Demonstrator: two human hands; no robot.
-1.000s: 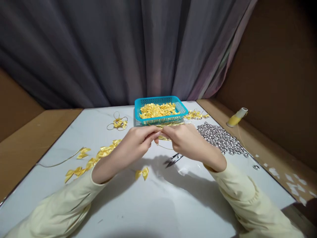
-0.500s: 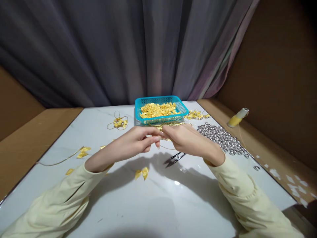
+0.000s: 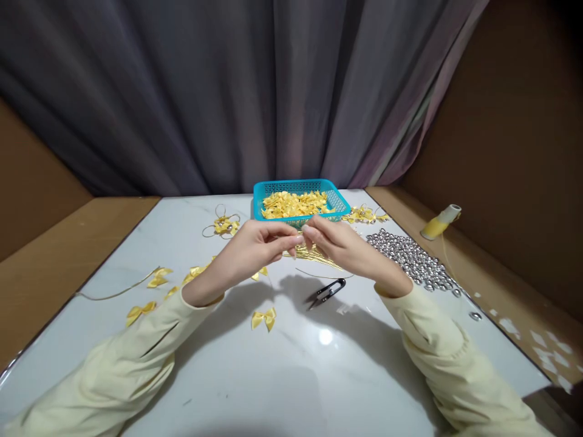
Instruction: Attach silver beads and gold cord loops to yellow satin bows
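Both hands meet over the table just in front of the blue basket (image 3: 339, 212), fingertips nearly touching. My left hand (image 3: 255, 247) is closed in a pinch of thumb and forefinger. My right hand (image 3: 341, 244) pinches close beside it. Whatever lies between the fingertips is too small to make out. Beneath them is a bundle of gold wires (image 3: 314, 256), partly hidden by the hands. One thin wire (image 3: 321, 277) lies apart, nearer me. Below it rest black thread snips (image 3: 328, 292). A yellow ribbon bow (image 3: 264, 318) lies on the white tabletop.
Yellow bows (image 3: 296, 205) fill the basket. Silver beads (image 3: 412, 258) are heaped at right, near a yellow thread spool (image 3: 441, 222). Finished-looking wire-and-bow pieces (image 3: 226, 226) lie back left. More bows (image 3: 141, 312) and a gold cord (image 3: 113, 295) are left; paper scraps (image 3: 509, 328) right.
The hands have shifted slightly, and their fingertips sit a bit higher and farther apart. More of the gold wire bundle and the snips now shows. The view has moved a little.
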